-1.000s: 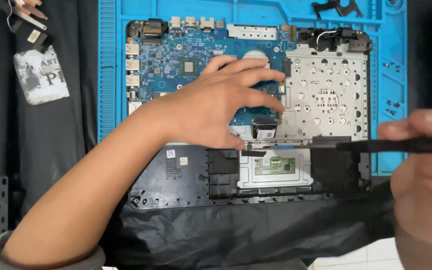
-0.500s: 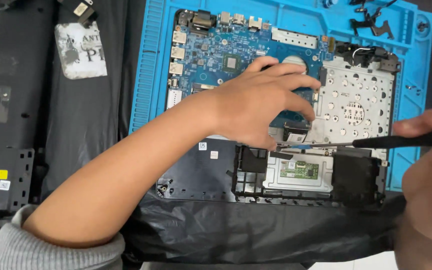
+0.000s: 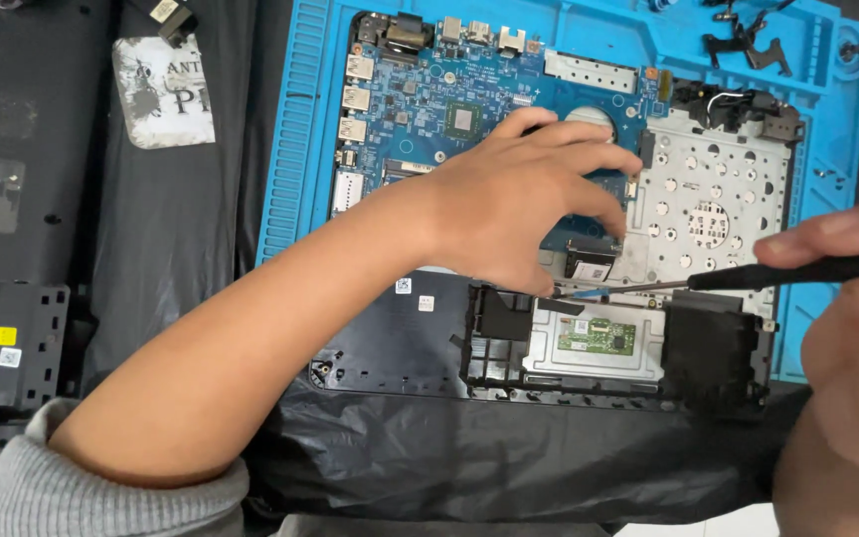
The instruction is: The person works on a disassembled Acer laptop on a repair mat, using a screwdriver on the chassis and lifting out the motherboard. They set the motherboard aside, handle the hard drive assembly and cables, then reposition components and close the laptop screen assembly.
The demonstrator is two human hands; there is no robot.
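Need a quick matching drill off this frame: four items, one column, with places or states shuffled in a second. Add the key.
Items
1. left hand
2. screwdriver
3. repair mat
4. touchpad board

Places or states
A. bright blue, under the opened laptop
B. spread over the blue circuit board
C. small and green, near the laptop's front edge
D. held in the right hand, tip near the left thumb

Pairs: 1-B, 2-D, 3-A, 4-C
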